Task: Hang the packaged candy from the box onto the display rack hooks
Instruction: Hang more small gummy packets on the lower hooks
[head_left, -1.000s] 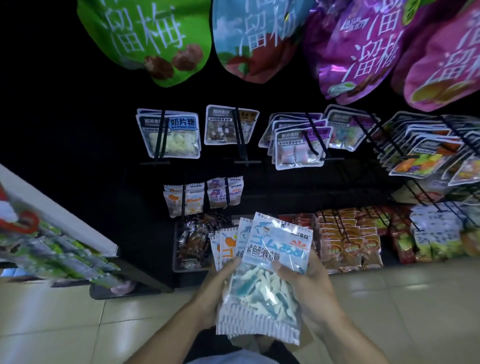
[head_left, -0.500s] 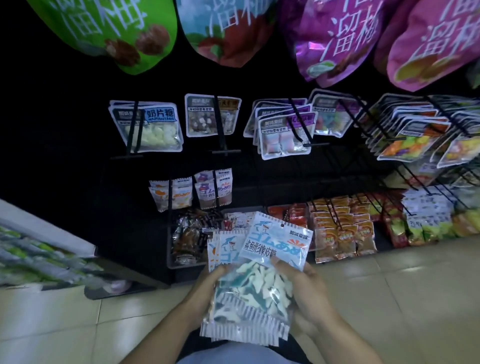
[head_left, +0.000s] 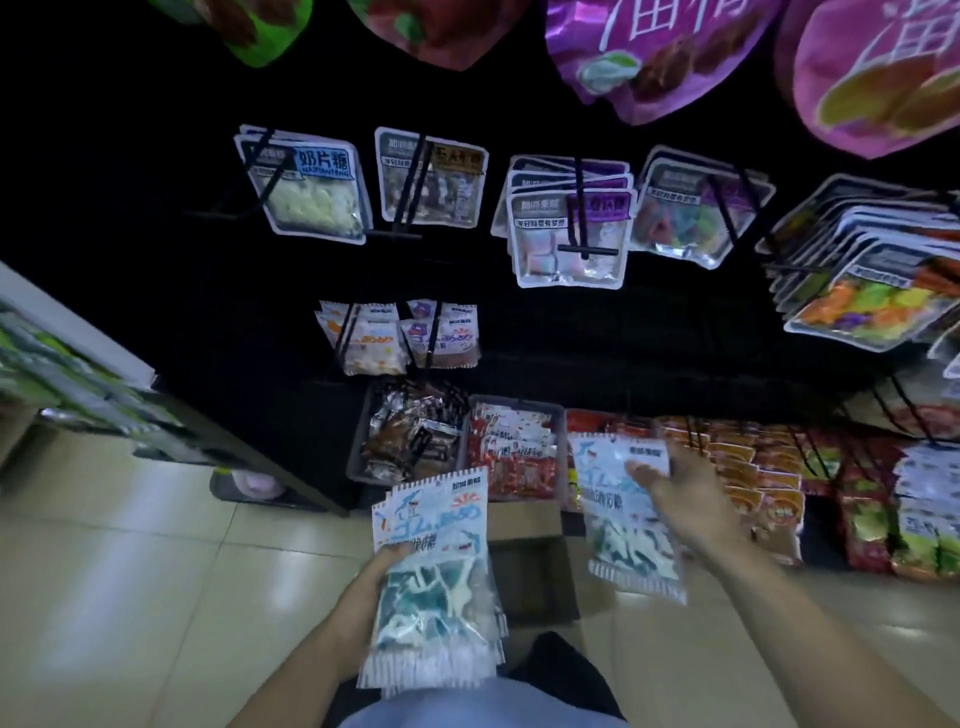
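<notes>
Candy packets split between two hands
Left hand (head_left: 379, 577) grips the stack of packets (head_left: 436, 582) at six o'clock; right hand (head_left: 680, 499) pinches one packet (head_left: 623, 519) at four o'clock, above the box (head_left: 535, 577).

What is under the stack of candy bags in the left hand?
Below the stack held by the left hand lie pale floor tiles and an open cardboard box. The bags cover whatever lies directly beneath.

Left hand (head_left: 382, 571) low and close to the body, fingers curled round a stack of blue-and-white plastic candy packets (head_left: 435, 582). Right hand (head_left: 685, 499) out forward, gripping one matching blue-and-white packet (head_left: 623, 514), forearms bare.
</notes>
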